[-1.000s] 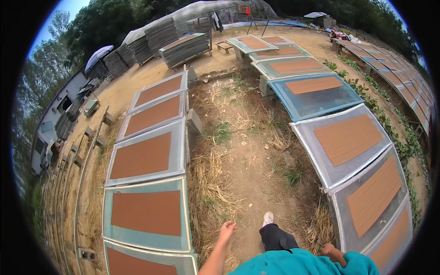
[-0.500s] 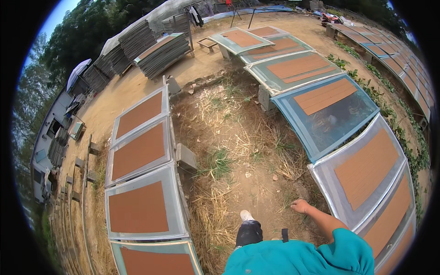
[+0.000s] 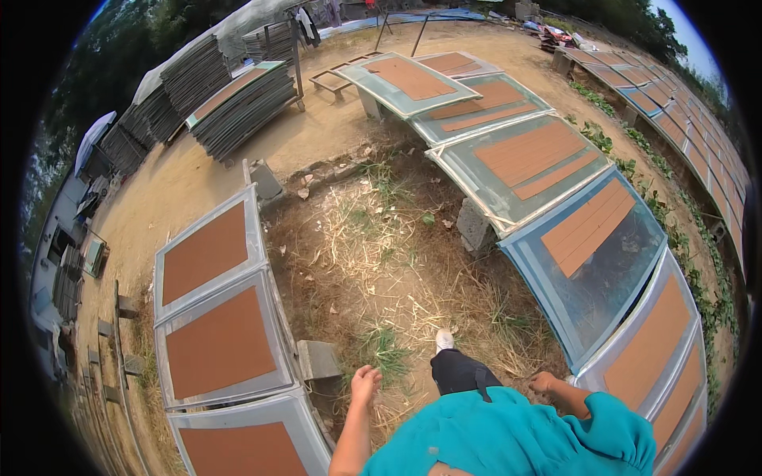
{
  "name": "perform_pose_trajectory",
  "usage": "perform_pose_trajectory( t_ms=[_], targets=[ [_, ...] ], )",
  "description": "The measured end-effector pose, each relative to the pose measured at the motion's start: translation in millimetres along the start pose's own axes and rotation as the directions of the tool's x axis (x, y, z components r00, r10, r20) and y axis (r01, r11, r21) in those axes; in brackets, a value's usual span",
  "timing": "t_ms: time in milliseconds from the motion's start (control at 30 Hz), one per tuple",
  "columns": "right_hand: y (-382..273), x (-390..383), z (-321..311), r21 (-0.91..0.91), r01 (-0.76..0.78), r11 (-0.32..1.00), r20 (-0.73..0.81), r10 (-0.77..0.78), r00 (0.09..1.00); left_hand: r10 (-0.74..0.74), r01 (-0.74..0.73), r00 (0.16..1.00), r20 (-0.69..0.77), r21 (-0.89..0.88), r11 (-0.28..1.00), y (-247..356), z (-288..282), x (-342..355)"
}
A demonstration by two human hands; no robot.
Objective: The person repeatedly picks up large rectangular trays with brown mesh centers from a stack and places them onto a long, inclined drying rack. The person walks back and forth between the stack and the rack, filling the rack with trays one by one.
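My left hand [image 3: 365, 385] hangs in front of me with its fingers loosely curled, and nothing shows in it. It is nearest the left row of mesh-covered frames, beside a concrete block [image 3: 319, 359]. On the other side my right hand [image 3: 544, 383] is also loosely curled, low beside the right row, with nothing visible in its grasp. Reddish-brown sheets lie on the left frames, one of them a whole sheet [image 3: 218, 341]. To the right, a blue mesh frame [image 3: 532, 262] carries a lighter brown sheet [image 3: 589, 226] split into strips.
A strip of dry grass and soil [image 3: 373, 274] runs between the two rows, with my white shoe [image 3: 445, 340] on it. Concrete blocks [image 3: 476, 226] prop the frames. Stacked frames [image 3: 246, 111] stand far left. Another long row of sheet-covered frames [image 3: 690, 131] lies far right.
My left hand has come into view at the lower middle. I have moved forward along the path, so the nearer frames have slid down and partly out of view.
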State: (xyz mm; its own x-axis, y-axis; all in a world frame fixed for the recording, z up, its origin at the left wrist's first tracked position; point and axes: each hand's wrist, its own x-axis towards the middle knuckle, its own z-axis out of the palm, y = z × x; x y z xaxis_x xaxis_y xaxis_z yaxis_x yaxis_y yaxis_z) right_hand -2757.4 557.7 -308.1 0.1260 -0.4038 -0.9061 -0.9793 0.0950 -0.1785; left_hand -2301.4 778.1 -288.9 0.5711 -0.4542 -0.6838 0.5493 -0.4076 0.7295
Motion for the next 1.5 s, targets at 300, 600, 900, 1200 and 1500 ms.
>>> perform_pose_trajectory(
  t_ms=[300, 600, 900, 1200, 1500],
  targets=[
    [-212.8, 216.5, -154.0, -0.370, 0.139, 0.918, 0.099, -0.110, 0.989, -0.183, 0.207, 0.972, -0.145, 0.172, 0.963, 157.4, -7.0, 200.0],
    [-682.1, 287.6, -380.6, -0.231, 0.526, 0.818, -0.199, -0.569, 0.798, -0.466, 0.675, 0.729, -0.501, 0.417, 0.609, 231.5, -48.1, 310.7],
    [-854.8, 338.6, -457.7, -0.341, 0.319, 0.885, 0.045, -0.323, 0.945, -0.475, 0.518, 0.785, -0.398, 0.001, 0.856, 495.6, -40.0, 643.8],
    [-875.9, 543.5, -499.2, -0.256, -0.046, 0.966, -0.007, 0.046, 0.999, 0.124, -0.093, 0.983, -0.138, 0.214, 0.972, 832.5, 30.8, 906.3],
    [-1360.1, 601.8, -729.5, -0.189, 0.417, 0.889, -0.120, -0.442, 0.889, -0.341, 0.657, 0.660, -0.670, 0.292, 0.695, 901.2, -59.9, 930.9]
  ],
)
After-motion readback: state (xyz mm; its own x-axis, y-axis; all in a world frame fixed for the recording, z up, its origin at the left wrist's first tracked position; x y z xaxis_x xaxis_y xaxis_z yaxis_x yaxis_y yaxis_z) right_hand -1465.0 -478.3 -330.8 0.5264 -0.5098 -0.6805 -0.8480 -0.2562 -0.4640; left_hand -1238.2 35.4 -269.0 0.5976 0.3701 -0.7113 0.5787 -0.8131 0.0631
